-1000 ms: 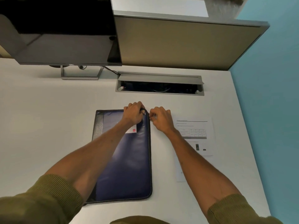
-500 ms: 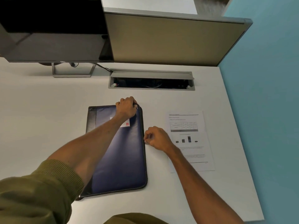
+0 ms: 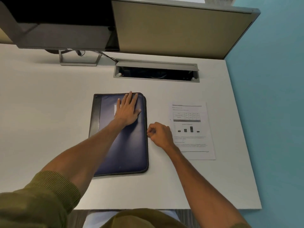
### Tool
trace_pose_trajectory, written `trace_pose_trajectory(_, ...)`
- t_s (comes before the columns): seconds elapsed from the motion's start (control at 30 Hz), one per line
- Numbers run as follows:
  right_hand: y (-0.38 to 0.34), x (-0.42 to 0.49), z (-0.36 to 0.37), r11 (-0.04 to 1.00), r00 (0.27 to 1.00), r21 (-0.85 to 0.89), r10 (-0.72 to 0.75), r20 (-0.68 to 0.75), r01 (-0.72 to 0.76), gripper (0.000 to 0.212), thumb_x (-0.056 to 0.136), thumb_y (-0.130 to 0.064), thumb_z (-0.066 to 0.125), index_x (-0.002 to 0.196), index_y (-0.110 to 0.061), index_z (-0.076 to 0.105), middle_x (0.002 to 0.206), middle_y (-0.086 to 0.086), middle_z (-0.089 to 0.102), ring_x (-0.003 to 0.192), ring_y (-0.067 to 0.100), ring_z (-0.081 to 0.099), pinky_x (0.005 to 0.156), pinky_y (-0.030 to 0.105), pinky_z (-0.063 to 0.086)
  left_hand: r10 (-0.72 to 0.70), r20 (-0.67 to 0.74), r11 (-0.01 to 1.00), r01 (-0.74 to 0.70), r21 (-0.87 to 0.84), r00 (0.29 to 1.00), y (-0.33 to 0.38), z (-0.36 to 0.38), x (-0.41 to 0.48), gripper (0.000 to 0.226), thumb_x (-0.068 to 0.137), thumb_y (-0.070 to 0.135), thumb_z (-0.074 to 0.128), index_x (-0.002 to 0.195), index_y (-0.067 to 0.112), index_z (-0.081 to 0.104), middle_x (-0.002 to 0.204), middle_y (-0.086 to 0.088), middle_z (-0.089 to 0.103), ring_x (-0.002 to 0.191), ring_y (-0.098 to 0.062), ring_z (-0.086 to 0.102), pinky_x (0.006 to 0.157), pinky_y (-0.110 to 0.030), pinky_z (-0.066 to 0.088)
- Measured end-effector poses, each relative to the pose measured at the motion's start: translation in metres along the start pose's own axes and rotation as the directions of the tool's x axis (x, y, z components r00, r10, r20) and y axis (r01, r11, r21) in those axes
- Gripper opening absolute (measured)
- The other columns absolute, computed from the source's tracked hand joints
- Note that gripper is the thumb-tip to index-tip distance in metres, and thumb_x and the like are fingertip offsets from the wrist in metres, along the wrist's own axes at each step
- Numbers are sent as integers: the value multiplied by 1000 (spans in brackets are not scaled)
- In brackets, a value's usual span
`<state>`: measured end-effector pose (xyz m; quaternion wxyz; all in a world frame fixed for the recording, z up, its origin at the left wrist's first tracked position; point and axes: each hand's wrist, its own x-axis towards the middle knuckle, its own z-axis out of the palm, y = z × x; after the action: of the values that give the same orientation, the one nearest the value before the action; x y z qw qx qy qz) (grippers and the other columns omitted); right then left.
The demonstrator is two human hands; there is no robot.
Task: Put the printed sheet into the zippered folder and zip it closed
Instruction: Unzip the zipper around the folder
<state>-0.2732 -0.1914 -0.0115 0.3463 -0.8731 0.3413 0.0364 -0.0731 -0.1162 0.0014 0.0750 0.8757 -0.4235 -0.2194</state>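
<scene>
Unzipping was the step in hand, by my judgement: the folder (image 3: 125, 152) lay shut and flat on the desk (image 3: 49, 112), and the sheet (image 3: 192, 122) was not yet inside.

The left hand (image 3: 127, 111) lay flat on the upper part of the cover, fingers straight and a little spread. It pressed down and held nothing, and its fingertips reached almost to the far edge of the folder.

The right hand (image 3: 160, 134) was just beside the folder's right edge, about halfway along it. Its fingers were curled, with thumb and forefinger pressed together at the zipper line. It seemed to pinch the pull (image 3: 148, 134), but this part was very small and I cannot be fully sure.

The sheet lay face up on the desk just right of the right hand, apart from the folder; the wrist crossed its left margin a little. Whether the zipper beyond the right hand was already open, I cannot tell.

The next move would call for drawing the pull toward the body along the edge and round the near corner, with the left hand keeping the folder from sliding. Only then can the cover be lifted and the sheet slid in. The pull may catch at the rounded corner.
</scene>
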Motion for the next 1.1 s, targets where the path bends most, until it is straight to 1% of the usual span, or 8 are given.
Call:
trace_pose_trajectory(0.07, -2, -3, 2, 1000, 1000, -31, -1, -22, 0, 8, 93, -18, 72, 97, -23, 76, 104, -3, 73, 94, 21, 70, 102, 41, 48, 45, 50, 998, -47, 47, 998, -17, 5, -26, 74, 114, 51, 38, 174, 29, 0, 182, -3, -11, 170, -27, -8, 136, -57, -3)
trace_pose_trajectory(0.13, -2, -7, 5, 999, 999, -35, 1, -46, -3, 8, 95, -17, 70, 100, -22, 75, 107, -2, 72, 95, 23, 70, 103, 41, 45, 15, 47, 996, -19, 92, 999, -36, 10, -53, 71, 114, 53, 34, 174, 34, 0, 182, -2, -10, 170, -28, -7, 136, -57, -3)
trace_pose_trajectory(0.2, -3, -12, 7, 1000, 998, -25, 12, -69, -13, 9, 98, -17, 69, 104, -21, 75, 110, 0, 72, 96, 23, 70, 104, 39, 44, -120, -18, 991, 120, 55, 993, -54, 14, -80, 72, 114, 54, 32, 174, 30, 0, 182, -4, -8, 170, -29, -6, 137, -57, -2)
trace_pose_trajectory(0.27, -4, -16, 8, 1000, 996, -21, 20, -89, -22, 9, 100, -17, 67, 105, -19, 74, 112, 1, 72, 96, 23, 70, 103, 38, 43, -299, -97, 954, 296, -40, 949, -72, 16, -107, 78, 112, 57, 36, 174, 23, 3, 182, -8, -4, 169, -33, 0, 136, -59, 3)
trace_pose_trajectory(0.37, -7, -22, 11, 999, 993, -15, 26, -119, -28, 10, 102, -17, 65, 107, -17, 73, 113, 4, 71, 96, 25, 70, 103, 38, 44, -451, -128, 889, 432, -150, 883, -94, 16, -149, 91, 103, 69, 48, 172, 25, 11, 180, -14, 6, 164, -43, 18, 130, -65, 23)
trace_pose_trajectory(0.53, -14, -31, 14, 999, 985, 16, 51, -167, -49, 10, 104, -18, 65, 109, -14, 73, 116, 8, 70, 99, 26, 70, 103, 37, 47, -315, -45, 949, 314, -24, 948, -97, 28, -203, 103, 83, 95, 49, 166, 56, 1, 178, -10, 11, 157, -44, 32, 115, -67, 44)
trace_pose_trajectory(0.7, -23, -41, 14, 997, 982, 42, 69, -178, -62, 13, 103, -12, 63, 108, -8, 74, 116, 12, 71, 102, 31, 70, 98, 46, 57, -331, -39, 943, 332, 24, 943, -80, 37, -206, 109, 82, 95, 48, 169, 51, -2, 178, -12, 4, 153, -46, 33, 115, -63, 44)
trace_pose_trajectory(1.1, -16, -101, 29, 994, 979, 44, 107, -172, -101, 10, 98, -8, 67, 99, -11, 77, 104, 5, 75, 100, 26, 67, 95, 48, 53, -342, -43, 939, 343, 13, 939, -66, 29, -213, 109, 85, 91, 52, 171, 46, 3, 178, -15, 3, 153, -48, 32, 113, -59, 49)
